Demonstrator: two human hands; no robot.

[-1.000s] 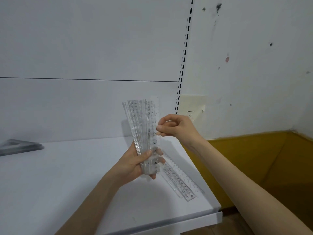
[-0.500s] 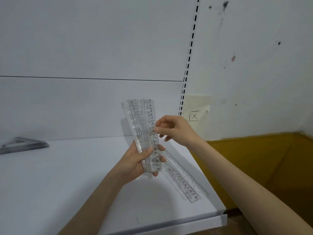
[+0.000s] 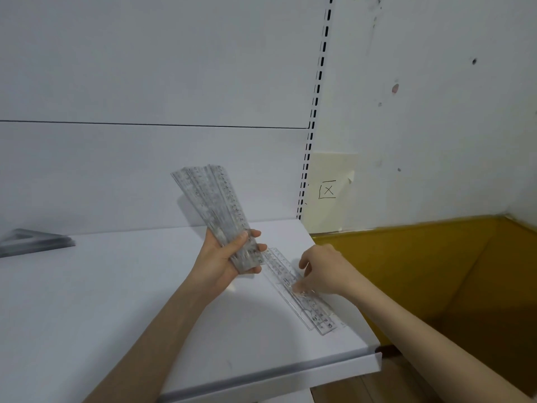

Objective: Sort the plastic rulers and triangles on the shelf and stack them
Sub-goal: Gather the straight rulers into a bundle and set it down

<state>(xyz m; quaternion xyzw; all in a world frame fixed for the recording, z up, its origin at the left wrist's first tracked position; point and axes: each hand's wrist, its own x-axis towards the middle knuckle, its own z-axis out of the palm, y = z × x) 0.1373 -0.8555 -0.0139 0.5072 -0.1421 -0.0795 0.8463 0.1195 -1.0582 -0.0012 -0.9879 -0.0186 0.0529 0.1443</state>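
Observation:
My left hand [image 3: 223, 258] grips the lower end of a fanned bundle of clear plastic rulers [image 3: 213, 203], held upright and tilted to the left above the white shelf [image 3: 116, 301]. More clear rulers [image 3: 302, 292] lie flat on the shelf near its right edge, pointing diagonally toward the front corner. My right hand [image 3: 322, 270] is down over these lying rulers, fingertips touching their middle; I cannot tell whether it has a grip on one. A stack of clear triangles [image 3: 35, 241] lies at the shelf's far left, blurred.
The shelf's front edge [image 3: 276, 376] runs close below the lying rulers. A slotted upright [image 3: 312, 120] stands at the back right. Beyond the shelf's right side is a yellow floor area [image 3: 436, 271] and a wall with a paper note [image 3: 328, 189].
My right hand left the top of the held bundle and dropped to the rulers lying on the shelf. The bundle in my left hand tilted further left.

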